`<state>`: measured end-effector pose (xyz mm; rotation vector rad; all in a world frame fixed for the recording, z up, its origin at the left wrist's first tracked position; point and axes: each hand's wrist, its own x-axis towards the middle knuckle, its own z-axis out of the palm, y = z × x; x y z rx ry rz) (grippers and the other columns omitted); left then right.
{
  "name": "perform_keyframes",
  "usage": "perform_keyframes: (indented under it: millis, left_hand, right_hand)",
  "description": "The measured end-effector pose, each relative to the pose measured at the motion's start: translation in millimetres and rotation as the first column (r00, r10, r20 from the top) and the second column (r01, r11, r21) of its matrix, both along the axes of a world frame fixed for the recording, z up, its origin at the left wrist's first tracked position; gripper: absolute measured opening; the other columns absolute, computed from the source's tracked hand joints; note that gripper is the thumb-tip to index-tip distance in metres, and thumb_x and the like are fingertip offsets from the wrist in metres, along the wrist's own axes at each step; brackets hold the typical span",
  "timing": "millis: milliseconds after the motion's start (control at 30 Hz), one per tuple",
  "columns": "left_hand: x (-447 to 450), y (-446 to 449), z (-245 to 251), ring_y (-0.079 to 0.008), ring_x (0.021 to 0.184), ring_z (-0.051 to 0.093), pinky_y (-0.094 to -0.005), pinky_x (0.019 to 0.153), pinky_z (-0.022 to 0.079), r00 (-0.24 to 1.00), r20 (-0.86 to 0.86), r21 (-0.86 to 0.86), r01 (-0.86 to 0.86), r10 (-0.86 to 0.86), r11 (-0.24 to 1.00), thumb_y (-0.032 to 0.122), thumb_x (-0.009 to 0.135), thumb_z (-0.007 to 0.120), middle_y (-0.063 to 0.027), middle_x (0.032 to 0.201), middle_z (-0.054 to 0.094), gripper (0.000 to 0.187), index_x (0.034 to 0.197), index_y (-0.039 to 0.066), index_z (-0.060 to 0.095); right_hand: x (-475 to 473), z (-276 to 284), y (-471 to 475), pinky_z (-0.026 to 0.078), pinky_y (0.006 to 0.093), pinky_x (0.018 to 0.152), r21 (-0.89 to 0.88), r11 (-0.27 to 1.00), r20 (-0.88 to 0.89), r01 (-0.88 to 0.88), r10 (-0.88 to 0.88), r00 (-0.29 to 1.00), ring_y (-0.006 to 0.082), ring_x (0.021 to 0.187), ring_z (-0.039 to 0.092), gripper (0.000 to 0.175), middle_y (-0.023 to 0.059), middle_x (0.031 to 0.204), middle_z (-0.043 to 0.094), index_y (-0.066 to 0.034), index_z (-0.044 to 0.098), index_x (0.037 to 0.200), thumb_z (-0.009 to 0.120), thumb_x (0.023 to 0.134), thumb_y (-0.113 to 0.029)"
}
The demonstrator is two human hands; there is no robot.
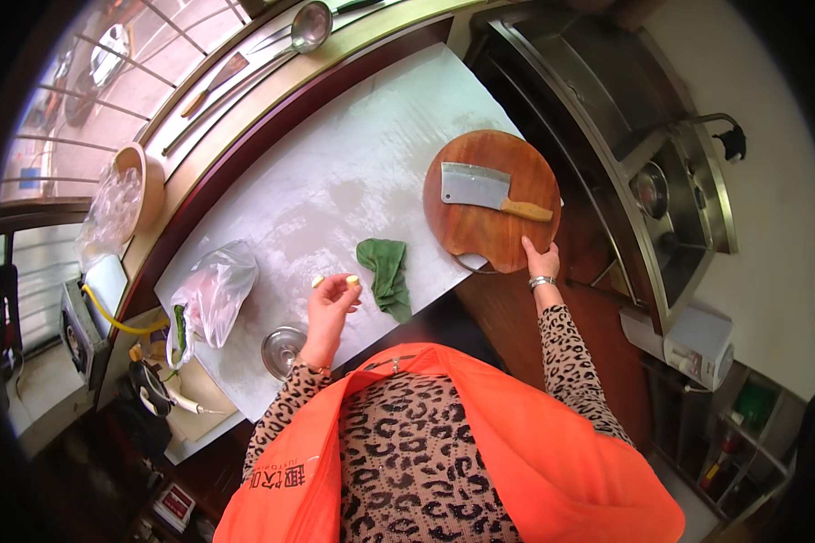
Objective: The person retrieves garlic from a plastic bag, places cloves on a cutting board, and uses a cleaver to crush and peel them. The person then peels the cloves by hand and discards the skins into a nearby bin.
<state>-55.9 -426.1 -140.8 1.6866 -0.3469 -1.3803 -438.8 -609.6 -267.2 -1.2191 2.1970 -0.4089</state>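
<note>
A round wooden cutting board point(468, 234) lies at the right end of the pale worktop point(299, 203). On it rests a cleaver point(477, 184) with a wooden handle pointing right. My right hand point(542, 261) grips the board's near right edge, thumb on top, the other fingers mostly hidden beneath. My left hand point(329, 309) is over the worktop, holding a small pale yellow piece point(352, 279) between thumb and finger. Another small pale piece point(318, 281) shows by its other fingers. A crumpled green cloth point(386, 275) lies between my hands.
A plastic bag point(221, 292) with items inside and a round metal lid point(284, 351) are at the left. A ladle point(311, 27) and a spatula point(223, 80) lie on the window ledge beside a bag-filled tan basin point(151, 193). A steel sink point(679, 224) stands at the right.
</note>
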Motion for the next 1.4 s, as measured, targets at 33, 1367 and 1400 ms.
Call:
perform_keyframes:
  millis: [33,1367,1400]
  left_hand:
    - [-10.8,-7.1,-3.6,-0.0088,0.072,0.061,-0.0218,0.062,0.048,1.000,-0.015,-0.011,-0.005,0.005,1.000,0.012,0.085,0.069,-0.0007,0.090,0.065,0.026,0.109,0.004,0.060]
    - [48.8,17.9,-95.2,-0.0196,0.078,0.059,-0.0320,0.069,0.048,0.683,0.661,-0.049,-0.373,0.310,0.926,0.010,0.078,0.068,-0.0062,0.089,0.063,0.024,0.100,0.004,0.060]
    - [51.8,8.2,-100.0,-0.0220,0.079,0.059,-0.0338,0.072,0.048,0.652,0.715,-0.039,-0.323,0.253,0.945,0.010,0.077,0.069,-0.0068,0.088,0.063,0.024,0.099,0.004,0.061]
  right_hand:
    - [-3.5,3.0,-6.4,0.045,0.0412,0.095,0.091,0.995,-0.108,-0.045,0.055,0.993,0.0379,0.113,0.056,0.085,0.0278,0.120,0.058,0.0095,0.045,0.129,0.077,0.072,-0.045]
    - [345.6,3.3,62.2,0.049,0.0398,0.072,-0.378,-0.022,0.029,-0.925,0.999,-0.035,0.0309,0.080,0.058,0.018,0.0114,0.085,0.055,-0.0080,0.063,0.091,0.070,0.075,-0.012]
    - [336.8,7.0,54.1,0.049,0.0393,0.070,-0.418,0.034,0.016,-0.908,0.999,0.030,0.0305,0.079,0.058,0.017,0.0113,0.085,0.055,-0.0081,0.064,0.091,0.071,0.076,-0.012]
